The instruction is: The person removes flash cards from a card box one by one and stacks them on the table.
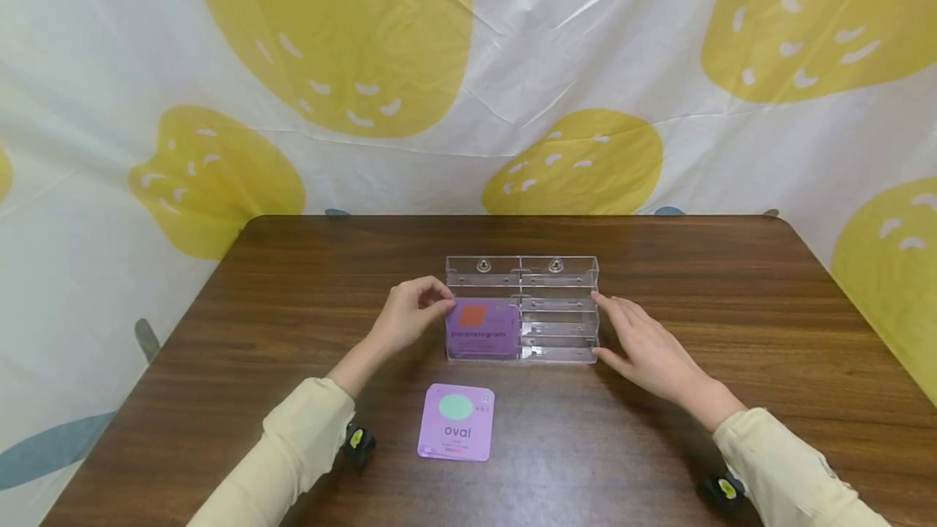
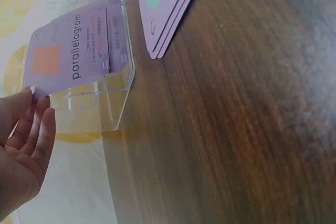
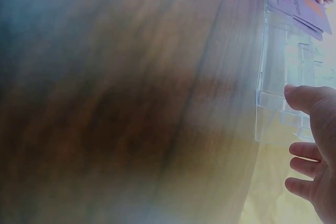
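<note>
A clear plastic card holder (image 1: pixel 560 330) with two columns of stepped pockets stands on the table. My left hand (image 1: pixel 413 311) pinches the upper left corner of a purple parallelogram card (image 1: pixel 483 330) between thumb and fingers. In the left wrist view that card (image 2: pixel 65 51) sits in the holder's left column, in front of or over another purple card (image 2: pixel 119 35) in the lower pocket. My right hand (image 1: pixel 647 348) has its fingers extended, thumb and fingertips at the holder's right side. The right wrist view shows the thumb against the holder's edge (image 3: pixel 260 98).
Nearer me lies a small stack of purple cards, the top one an oval card (image 1: pixel 456 423). The brown wooden table (image 1: pixel 329 259) ends at a hanging white cloth (image 1: pixel 351 169) with yellow fruit prints.
</note>
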Demonstrator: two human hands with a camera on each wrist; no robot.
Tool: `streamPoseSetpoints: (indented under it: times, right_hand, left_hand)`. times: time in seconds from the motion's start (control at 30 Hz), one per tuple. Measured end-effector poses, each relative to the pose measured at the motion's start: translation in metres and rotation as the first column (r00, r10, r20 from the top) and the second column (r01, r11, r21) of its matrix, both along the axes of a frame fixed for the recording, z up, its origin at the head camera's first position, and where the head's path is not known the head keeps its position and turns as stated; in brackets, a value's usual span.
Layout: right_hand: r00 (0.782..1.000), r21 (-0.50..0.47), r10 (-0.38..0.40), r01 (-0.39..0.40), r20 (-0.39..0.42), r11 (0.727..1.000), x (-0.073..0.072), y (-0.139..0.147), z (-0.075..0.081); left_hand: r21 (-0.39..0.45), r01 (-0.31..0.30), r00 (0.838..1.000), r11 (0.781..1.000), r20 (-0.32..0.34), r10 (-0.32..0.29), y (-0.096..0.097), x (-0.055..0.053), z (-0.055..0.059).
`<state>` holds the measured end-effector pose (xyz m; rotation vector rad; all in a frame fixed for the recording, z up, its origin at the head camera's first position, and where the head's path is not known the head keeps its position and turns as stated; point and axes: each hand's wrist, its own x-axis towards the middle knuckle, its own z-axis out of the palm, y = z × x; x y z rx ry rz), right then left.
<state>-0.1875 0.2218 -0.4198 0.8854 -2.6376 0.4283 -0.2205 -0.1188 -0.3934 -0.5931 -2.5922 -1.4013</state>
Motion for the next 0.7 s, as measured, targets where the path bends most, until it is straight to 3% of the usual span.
streamPoseSetpoints:
  times: [0.4,0.7]
  right_hand:
    - [1.000,-0.004,0.002,-0.002,0.003,1.000,0.001,0.000,0.002]
    - [1.000,-0.011,0.004,-0.004,-0.003,1.000,0.000,0.000,-0.001]
  left_hand:
    - [0.053,-0.003,1.000,0.999,0.028,0.002,0.000,0.000,0.007]
    - [0.069,-0.021,1.000,0.997,0.002,0.021,-0.003,0.002,0.012]
